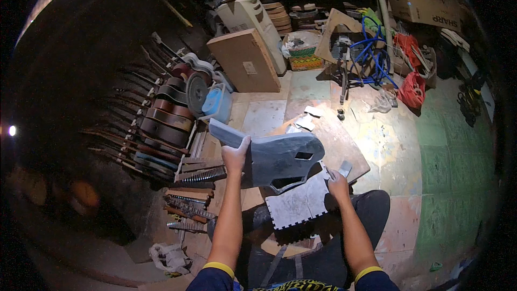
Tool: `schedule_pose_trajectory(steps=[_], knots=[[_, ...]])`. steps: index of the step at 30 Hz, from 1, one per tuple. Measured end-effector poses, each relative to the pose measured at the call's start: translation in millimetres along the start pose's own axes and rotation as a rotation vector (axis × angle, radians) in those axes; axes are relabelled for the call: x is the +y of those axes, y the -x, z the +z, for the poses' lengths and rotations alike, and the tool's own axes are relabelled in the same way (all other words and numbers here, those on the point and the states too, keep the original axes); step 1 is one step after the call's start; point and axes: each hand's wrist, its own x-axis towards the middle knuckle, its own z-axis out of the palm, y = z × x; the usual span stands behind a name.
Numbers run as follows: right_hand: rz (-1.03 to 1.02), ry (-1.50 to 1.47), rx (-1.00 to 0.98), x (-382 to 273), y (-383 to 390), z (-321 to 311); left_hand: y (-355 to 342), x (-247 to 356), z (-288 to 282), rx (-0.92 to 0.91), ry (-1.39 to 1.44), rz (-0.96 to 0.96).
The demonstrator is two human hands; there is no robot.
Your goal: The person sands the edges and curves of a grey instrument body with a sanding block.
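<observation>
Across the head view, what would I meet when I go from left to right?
Row of guitars, grey panel with cutouts, right hand, blue hose, lower red bag.

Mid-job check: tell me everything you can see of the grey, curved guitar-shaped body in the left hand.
The matte grey, curved guitar-shaped body has a lightly streaked face, a thick edge, a small four-sided hole toward its right end and a longer opening along its lower right edge. It looks coated; the material beneath cannot be told. It lies crosswise before the person, one tip pointing upper left, where the bare left hand grips it. Whether it touches the white, tooth-edged mat is unclear.
</observation>
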Motion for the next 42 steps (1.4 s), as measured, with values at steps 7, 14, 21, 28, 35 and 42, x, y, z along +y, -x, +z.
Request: schedule_pose_trajectory(steps=[7, 14, 21, 28, 35, 42], knots=[[-0.087, -0.099, 0.081, 14, -7, 9, 17, -11, -7, -0.01, -0.057, -0.002], [-0.604, -0.048, 0.18, -113, 45, 18, 61, -8, -29, -0.055, -0.115, -0.203], [-0.626, -0.061, -0.06, -191, 84, 82, 107, 20, -30, 0.076, -0.069, -0.165], [-0.64, -0.083, -0.044, -190, 80, 77, 106, 10, -43, -0.084, -0.103, -0.295], [-0.499, -0.059, 0.038, -142, 21, 48, 105, 27, -49, -0.118, -0.129, -0.4], [-0.467, -0.039, 0.033, -153, 33, 37, 103, 35, -40, 0.02, 0.071, -0.358]])
